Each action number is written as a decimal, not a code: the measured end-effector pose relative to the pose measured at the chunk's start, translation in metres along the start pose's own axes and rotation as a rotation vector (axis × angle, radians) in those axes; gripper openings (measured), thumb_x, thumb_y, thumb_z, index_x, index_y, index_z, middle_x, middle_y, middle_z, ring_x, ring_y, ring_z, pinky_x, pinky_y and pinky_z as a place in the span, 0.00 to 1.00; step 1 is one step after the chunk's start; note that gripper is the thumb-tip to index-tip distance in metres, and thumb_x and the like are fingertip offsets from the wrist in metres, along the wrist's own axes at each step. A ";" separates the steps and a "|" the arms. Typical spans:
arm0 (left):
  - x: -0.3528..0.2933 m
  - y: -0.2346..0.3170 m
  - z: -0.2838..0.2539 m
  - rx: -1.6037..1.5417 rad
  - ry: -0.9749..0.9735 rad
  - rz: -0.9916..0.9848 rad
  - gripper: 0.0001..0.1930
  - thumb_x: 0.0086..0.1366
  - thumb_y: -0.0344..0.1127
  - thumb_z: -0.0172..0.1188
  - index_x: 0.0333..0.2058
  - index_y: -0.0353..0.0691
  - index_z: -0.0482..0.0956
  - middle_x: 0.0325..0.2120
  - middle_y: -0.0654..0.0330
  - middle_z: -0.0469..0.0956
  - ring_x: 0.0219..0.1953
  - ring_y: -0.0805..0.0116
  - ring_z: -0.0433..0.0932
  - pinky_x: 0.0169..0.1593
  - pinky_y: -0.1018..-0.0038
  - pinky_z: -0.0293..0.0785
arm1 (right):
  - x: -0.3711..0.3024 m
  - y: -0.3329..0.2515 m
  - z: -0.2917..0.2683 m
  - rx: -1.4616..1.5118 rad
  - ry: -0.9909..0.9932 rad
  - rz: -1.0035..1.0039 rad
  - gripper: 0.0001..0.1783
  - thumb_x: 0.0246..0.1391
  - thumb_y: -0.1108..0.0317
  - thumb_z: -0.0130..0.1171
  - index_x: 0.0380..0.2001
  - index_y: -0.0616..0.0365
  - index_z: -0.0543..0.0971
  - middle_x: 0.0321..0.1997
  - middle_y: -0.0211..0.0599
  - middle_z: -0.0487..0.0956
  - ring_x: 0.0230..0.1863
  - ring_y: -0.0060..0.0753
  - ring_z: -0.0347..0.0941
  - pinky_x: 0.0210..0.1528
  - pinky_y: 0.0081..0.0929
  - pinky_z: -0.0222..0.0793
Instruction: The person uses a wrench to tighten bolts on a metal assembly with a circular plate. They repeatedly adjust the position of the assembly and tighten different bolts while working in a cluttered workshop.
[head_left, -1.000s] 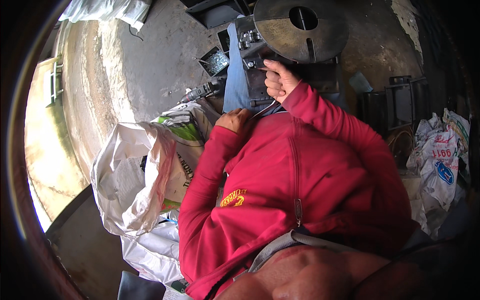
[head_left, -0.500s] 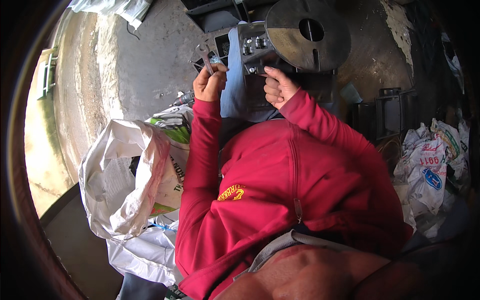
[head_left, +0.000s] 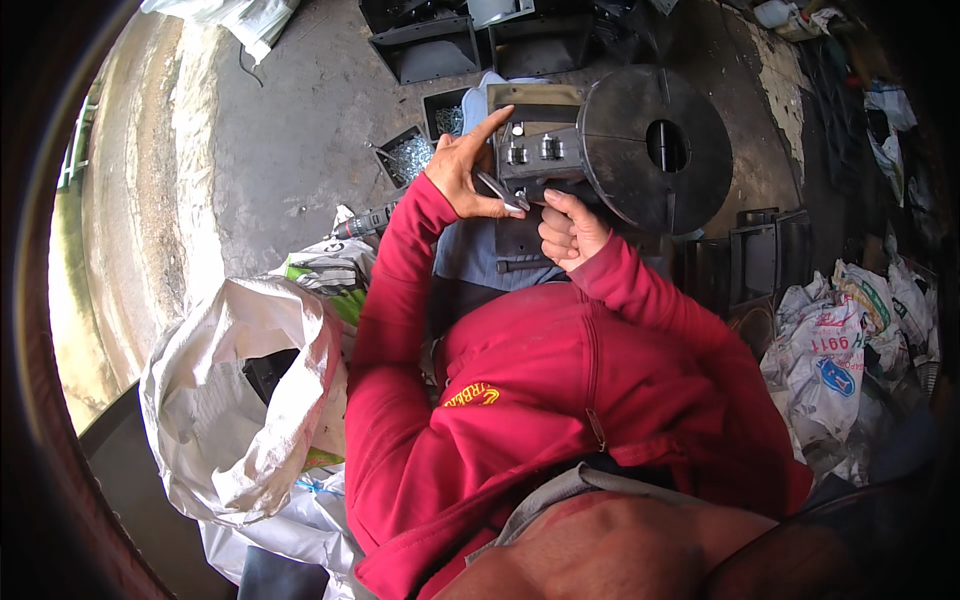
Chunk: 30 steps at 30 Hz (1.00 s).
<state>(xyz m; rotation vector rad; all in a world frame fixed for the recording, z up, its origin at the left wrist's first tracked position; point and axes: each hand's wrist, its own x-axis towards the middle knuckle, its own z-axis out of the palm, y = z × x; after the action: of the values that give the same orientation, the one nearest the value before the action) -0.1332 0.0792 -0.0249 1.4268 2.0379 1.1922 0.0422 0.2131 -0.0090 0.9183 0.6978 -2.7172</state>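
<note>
A black metal assembly (head_left: 540, 172) with a large round disc (head_left: 625, 150) rests over my lap, on blue cloth. The disc has an oval hole. Several bolts with nuts (head_left: 551, 147) stand on the flat part left of the disc. My left hand (head_left: 462, 172) holds a wrench (head_left: 490, 185) between thumb and palm, its head by the bolt (head_left: 521, 195) at the near left corner; the index finger stretches up along the assembly's left edge. My right hand (head_left: 572, 232) is closed just below that corner, its thumb up against the metal. What its curled fingers hold is hidden.
Two small trays of screws (head_left: 410, 157) lie left of the assembly, near a power drill (head_left: 365, 222). A white sack (head_left: 160, 400) stands open at my left. Black metal housings (head_left: 430, 52) sit at the far side and more at right, beside printed sacks (head_left: 830, 350).
My left hand has brought the wrench from left of the assembly over to its corner bolt. The view has shifted, so the assembly sits lower and further right; my right hand stays by the corner.
</note>
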 end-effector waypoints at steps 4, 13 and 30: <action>0.008 0.001 -0.006 -0.006 -0.038 0.048 0.55 0.30 0.51 0.75 0.61 0.49 0.59 0.17 0.66 0.67 0.24 0.69 0.70 0.39 0.73 0.57 | 0.001 0.001 0.003 0.010 0.006 0.009 0.24 0.58 0.58 0.54 0.13 0.45 0.57 0.09 0.16 0.50 0.09 0.13 0.42 0.11 0.15 0.40; 0.010 -0.007 -0.006 -0.300 -0.150 -0.014 0.51 0.38 0.33 0.75 0.61 0.38 0.54 0.43 0.54 0.74 0.34 0.71 0.75 0.43 0.75 0.74 | 0.008 0.001 -0.004 0.072 -0.056 0.016 0.23 0.60 0.59 0.51 0.12 0.46 0.58 0.09 0.17 0.51 0.09 0.13 0.43 0.11 0.15 0.41; -0.092 0.069 0.029 0.290 0.516 0.045 0.31 0.52 0.15 0.53 0.57 0.40 0.69 0.19 0.56 0.69 0.16 0.65 0.67 0.23 0.74 0.66 | 0.021 0.011 -0.019 0.128 -0.119 -0.064 0.17 0.58 0.63 0.56 0.18 0.45 0.61 0.10 0.16 0.52 0.09 0.11 0.42 0.11 0.15 0.39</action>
<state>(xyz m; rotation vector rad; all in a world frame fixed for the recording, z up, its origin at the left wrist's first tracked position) -0.0352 0.0169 0.0002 1.3991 2.6279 1.4470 0.0390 0.2117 -0.0393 0.7644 0.5454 -2.8739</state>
